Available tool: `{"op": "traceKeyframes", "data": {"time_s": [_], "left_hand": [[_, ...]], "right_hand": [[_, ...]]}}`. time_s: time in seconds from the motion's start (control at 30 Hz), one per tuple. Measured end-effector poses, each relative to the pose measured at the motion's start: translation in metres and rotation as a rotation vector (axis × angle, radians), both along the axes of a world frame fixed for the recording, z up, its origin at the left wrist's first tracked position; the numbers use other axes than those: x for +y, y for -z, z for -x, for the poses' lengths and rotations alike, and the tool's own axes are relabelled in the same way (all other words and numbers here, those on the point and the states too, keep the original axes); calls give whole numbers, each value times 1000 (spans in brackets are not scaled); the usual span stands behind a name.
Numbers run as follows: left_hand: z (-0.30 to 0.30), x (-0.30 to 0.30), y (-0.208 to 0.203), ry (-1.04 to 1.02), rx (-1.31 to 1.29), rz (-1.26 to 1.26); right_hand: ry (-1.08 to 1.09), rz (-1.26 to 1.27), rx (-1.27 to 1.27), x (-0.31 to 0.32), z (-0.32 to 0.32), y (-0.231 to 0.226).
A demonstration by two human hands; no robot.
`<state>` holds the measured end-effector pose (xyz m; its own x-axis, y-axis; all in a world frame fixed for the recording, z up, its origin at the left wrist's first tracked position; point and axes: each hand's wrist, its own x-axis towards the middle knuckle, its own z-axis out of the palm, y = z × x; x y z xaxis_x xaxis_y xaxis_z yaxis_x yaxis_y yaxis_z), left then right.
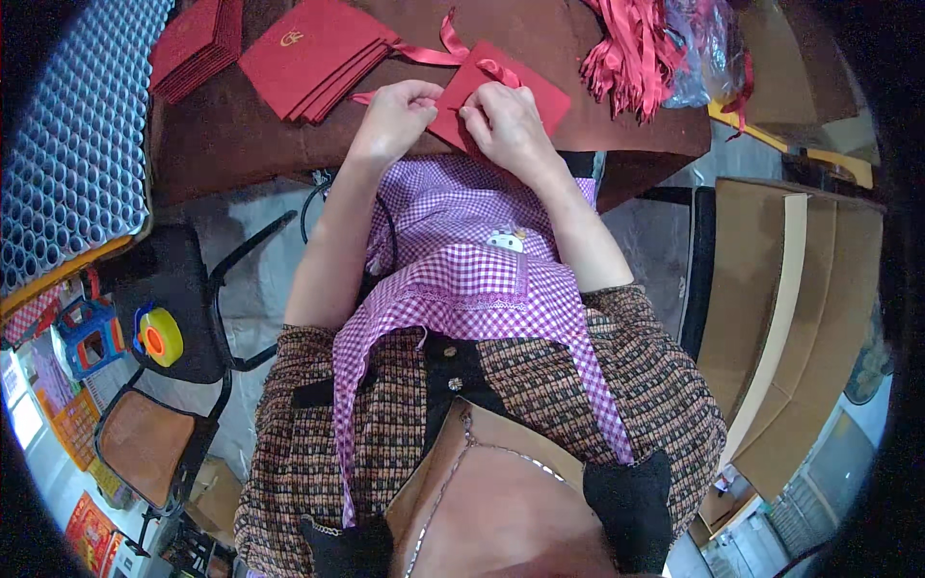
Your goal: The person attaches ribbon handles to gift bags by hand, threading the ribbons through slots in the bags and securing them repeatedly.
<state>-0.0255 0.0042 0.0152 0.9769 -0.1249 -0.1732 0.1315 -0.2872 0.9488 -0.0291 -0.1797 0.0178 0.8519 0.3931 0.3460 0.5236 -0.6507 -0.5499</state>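
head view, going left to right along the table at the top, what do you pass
blue tube rack → dark red envelope stack → fanned red envelopes → left hand → right hand on a red envelope → red ribbon bundle → cardboard sheets

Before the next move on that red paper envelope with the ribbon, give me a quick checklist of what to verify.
1. Both hands on the red paper envelope: ok, left hand and right hand touch it.
2. Red satin ribbon at the envelope: ok, it trails away.
3. Ribbon knotted: cannot tell, fingers hide it.
4. Stack of flat red envelopes near: ok.
5. Bundle of spare red ribbons near: ok.
6. Brown table bears the work: ok.
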Motion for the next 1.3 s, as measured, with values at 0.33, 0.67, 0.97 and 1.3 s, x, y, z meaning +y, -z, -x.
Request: {"op": "traceKeyframes", "data": {"time_s": [0.33, 0.67, 0.97, 1.3], "left_hand": [[0, 0, 1, -3, -8, 19], [0, -9, 7, -66, -102, -130], [8, -17, -15, -39, -244, -291], [11, -20, -15, -23, -354, -379]], "right_hand": [[31, 66, 8, 5, 0, 0], [87, 123, -177, 16, 14, -14], [81, 55, 95, 10, 4, -26], [110, 15, 25, 13, 6, -15]]}}
